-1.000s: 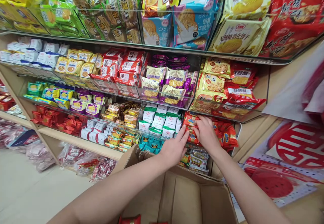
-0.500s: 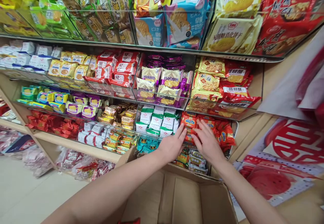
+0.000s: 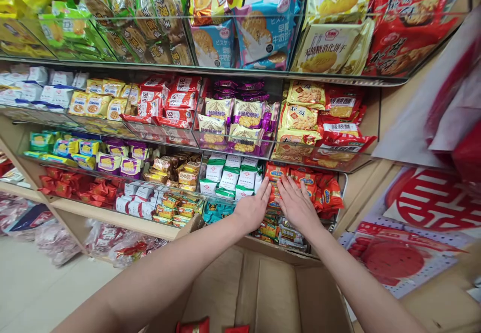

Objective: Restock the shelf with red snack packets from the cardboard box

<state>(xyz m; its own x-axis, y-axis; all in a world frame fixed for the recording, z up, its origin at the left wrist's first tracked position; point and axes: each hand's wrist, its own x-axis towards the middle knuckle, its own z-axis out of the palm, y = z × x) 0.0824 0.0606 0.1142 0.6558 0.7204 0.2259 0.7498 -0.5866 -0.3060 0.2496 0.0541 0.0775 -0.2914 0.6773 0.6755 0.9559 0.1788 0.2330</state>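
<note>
Small red snack packets (image 3: 276, 171) stand in rows in a lower shelf compartment at right of centre. Along their left side lies my left hand (image 3: 252, 211), its fingers stretched out and touching the packets. My right hand (image 3: 296, 203) rests flat over the front of the same packets, fingers extended. Neither hand is wrapped round anything. Green-and-white packets (image 3: 229, 178) fill the compartment just left of my left hand. Below my forearms is an open cardboard box (image 3: 278, 293), with a red packet (image 3: 193, 326) partly visible at its bottom edge.
Above the hands, a clear shelf front (image 3: 240, 145) runs across, with purple-and-cream packets (image 3: 244, 137) behind it. Yellow and silver packets (image 3: 289, 235) lie under the hands. At right hang red decorations (image 3: 394, 258). Bagged goods (image 3: 128, 245) sit low at left, beside the tiled floor (image 3: 48, 293).
My right hand has moved left and flattened onto the red packets, closer to my left hand. The view has shifted slightly, and more red wrappers show at the box's bottom edge.
</note>
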